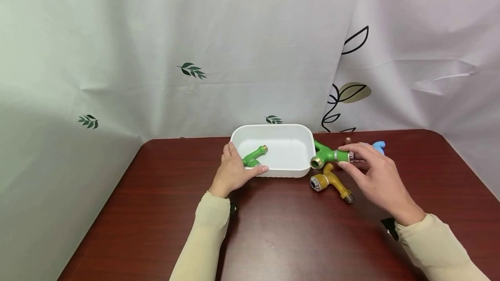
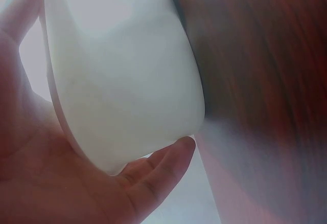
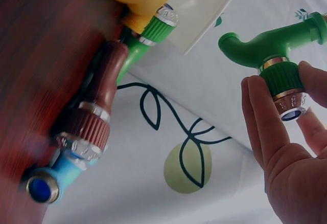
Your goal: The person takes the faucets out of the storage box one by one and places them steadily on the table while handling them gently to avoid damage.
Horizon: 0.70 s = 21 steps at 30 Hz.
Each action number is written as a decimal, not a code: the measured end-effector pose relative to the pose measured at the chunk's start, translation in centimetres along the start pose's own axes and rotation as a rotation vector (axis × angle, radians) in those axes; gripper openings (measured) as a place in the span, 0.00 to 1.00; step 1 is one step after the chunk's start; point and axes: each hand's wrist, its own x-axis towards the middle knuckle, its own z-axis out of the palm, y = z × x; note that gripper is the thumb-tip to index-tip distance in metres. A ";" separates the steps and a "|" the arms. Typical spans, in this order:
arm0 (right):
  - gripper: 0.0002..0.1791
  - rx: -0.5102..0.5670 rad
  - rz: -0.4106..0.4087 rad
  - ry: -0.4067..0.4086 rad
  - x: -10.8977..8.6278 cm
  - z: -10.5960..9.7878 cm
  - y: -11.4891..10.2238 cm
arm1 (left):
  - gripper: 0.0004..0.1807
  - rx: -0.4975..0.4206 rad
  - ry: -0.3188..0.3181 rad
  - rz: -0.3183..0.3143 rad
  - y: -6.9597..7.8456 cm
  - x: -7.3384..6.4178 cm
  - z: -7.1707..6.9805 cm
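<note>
My left hand (image 1: 232,172) grips the left end of a white plastic tray (image 1: 285,172), with its thumb along the front rim. The left wrist view shows its fingers (image 2: 171,170) round the tray's outer wall. Inside the tray, partly behind that hand, lies a green tap (image 1: 254,156). My right hand (image 1: 376,177) pinches another green tap (image 3: 276,47) by its ridged knob, at the tray's right end. Just below it on the table is a yellow tap (image 1: 332,181).
A brown tap (image 3: 104,78) and a blue tap (image 3: 61,175) lie on the dark red table (image 1: 289,237), mostly hidden behind my right hand in the head view. Another green tap (image 3: 156,29) shows behind the yellow one. A pale patterned curtain (image 1: 234,55) hangs behind.
</note>
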 end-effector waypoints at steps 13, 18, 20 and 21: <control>0.22 -0.023 0.052 -0.008 -0.6 -2.3 1.1 | 0.76 0.003 -0.006 0.002 0.0 0.0 0.0; 0.20 -0.091 0.121 -0.056 -0.6 -3.1 1.5 | 0.76 0.004 -0.009 -0.008 0.1 0.0 0.0; 0.20 -0.103 0.147 -0.073 -0.6 -3.4 1.7 | 0.76 0.005 -0.010 -0.009 0.1 0.0 0.0; 0.19 -0.102 0.164 -0.080 -0.6 -3.6 1.8 | 0.77 0.005 -0.010 -0.008 0.1 0.0 0.0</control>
